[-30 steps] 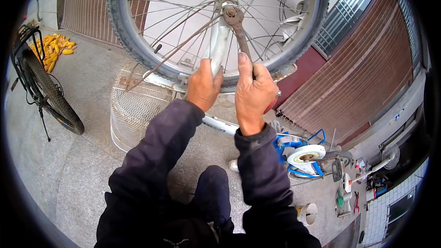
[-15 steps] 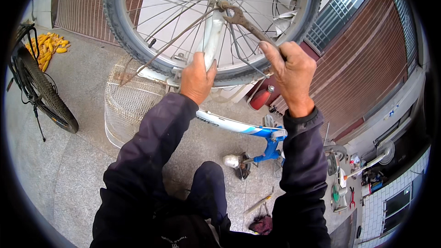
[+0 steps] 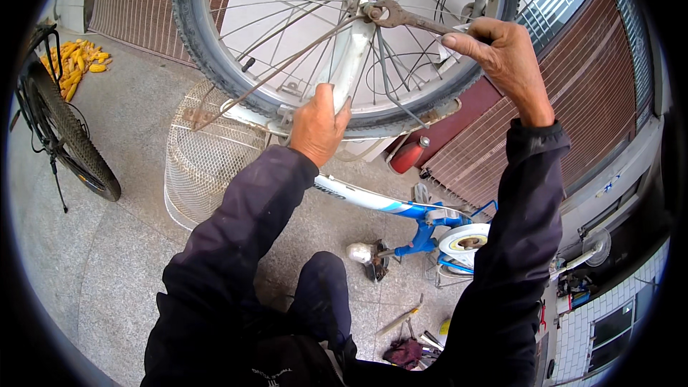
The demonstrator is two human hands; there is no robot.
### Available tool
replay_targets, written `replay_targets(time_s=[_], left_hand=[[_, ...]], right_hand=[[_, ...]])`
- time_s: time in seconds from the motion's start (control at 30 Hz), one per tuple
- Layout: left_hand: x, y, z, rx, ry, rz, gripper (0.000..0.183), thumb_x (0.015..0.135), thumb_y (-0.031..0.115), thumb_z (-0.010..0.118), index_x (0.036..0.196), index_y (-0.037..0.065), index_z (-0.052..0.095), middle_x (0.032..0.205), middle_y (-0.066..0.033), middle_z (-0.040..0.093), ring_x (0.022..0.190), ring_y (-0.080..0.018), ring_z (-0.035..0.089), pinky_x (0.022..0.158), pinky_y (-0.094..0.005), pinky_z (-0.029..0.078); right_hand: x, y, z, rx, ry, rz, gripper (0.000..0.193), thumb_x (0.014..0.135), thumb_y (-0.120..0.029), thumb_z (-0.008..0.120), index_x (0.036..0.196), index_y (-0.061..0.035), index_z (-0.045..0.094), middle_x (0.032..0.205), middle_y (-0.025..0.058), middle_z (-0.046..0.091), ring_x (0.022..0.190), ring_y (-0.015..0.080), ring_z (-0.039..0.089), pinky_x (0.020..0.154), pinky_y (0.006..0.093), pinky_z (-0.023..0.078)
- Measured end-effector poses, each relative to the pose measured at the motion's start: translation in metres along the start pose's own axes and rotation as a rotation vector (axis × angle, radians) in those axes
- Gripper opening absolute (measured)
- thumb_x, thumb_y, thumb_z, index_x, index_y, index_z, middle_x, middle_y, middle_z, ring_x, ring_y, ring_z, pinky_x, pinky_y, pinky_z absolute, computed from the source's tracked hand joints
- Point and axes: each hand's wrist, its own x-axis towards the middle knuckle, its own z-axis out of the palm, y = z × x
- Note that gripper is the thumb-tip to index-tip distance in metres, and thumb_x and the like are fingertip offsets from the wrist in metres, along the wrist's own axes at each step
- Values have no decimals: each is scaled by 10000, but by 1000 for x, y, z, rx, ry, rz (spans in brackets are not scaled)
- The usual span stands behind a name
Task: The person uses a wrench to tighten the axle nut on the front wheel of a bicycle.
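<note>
The left hand [image 3: 317,127], just left of centre, closes around the white fork leg [image 3: 347,64], its thumb lying along the right side and its knuckles turned upward; the forearm slants up to it from the lower left. The right hand [image 3: 505,57] is higher, in the upper right, its wrist bent so that the hand points left, with thumb and curled forefinger grasping the handle end of a rusty wrench [image 3: 412,18]. The wrench lies nearly level at upper centre, its head at the axle nut [image 3: 373,13] of the spoked wheel [image 3: 185,14].

The handle's tip is hidden inside the right hand, and that hand's remaining fingers are hard to make out. The left fingertips are out of sight behind the fork. The wheel's top is cut off by the upper edge. How firmly the wrench seats on the nut cannot be told. The right sleeve partly covers a white disc [image 3: 462,241] at lower right.
</note>
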Motion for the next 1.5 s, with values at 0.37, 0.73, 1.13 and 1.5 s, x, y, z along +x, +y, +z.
replay_targets(time_s=[0.37,0.73,1.13,1.5], left_hand=[[1,-1,-1,-5,8,37,255,876,154,640,980,17,451,712,-217,608,670,-418,628,558,-437,485],[2,4,-1,-17,0,-8,245,886,171,630,961,27,446,702,-215,604,670,-423,624,555,-439,479],[1,2,0,-3,12,11,234,896,164,622,972,29,447,687,-205,600,659,-408,630,544,-426,476],[0,3,1,-38,30,35,240,893,142,633,990,21,450,665,-181,591,613,-361,638,518,-389,470]], right_hand=[[5,10,16,97,66,-41,478,738,-463,767,708,8,691,506,24,473,477,123,429,436,298,333],[5,10,9,4,8,-72,458,753,-443,760,718,8,686,522,16,463,480,107,423,427,282,321],[-1,16,44,2,193,-104,543,760,-526,724,624,-10,619,473,38,445,438,127,430,417,301,342],[-12,13,61,-88,384,-137,483,810,-499,704,678,-48,592,569,-17,427,514,72,398,449,243,331]])
